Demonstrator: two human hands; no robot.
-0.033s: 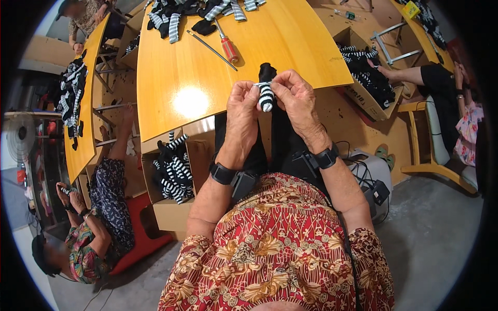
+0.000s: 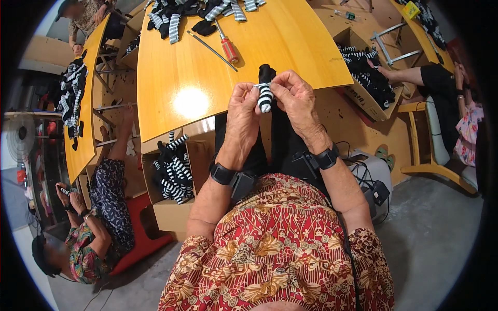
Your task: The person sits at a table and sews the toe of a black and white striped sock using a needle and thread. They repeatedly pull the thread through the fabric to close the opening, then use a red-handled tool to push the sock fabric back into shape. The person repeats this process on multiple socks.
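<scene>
Between my two hands, in front of the table's near edge, is a small knitted sock (image 2: pixel 265 96) with black and white stripes. Its black end (image 2: pixel 266 72) points away from me over the tabletop, and its rounded striped end hangs toward me. My left hand (image 2: pixel 243 101) pinches its left side between thumb and fingers. On the opposite side, my right hand (image 2: pixel 293 96) grips the knit with thumb and fingertips. Farther off on the table lie a screwdriver (image 2: pixel 229 49) with a red handle and a thin dark metal rod (image 2: pixel 211 50), both apart from my hands.
A pile of striped and black socks (image 2: pixel 199 11) covers the far end of the yellow table (image 2: pixel 290 39). Open cartons of socks stand below left (image 2: pixel 174 199) and right (image 2: pixel 371 101). People sit at both sides; a white box with cables (image 2: pixel 371 181) is beside my right arm.
The striped end of the sock has shifted very slightly between my fingers. Both hands keep their hold in the same place.
</scene>
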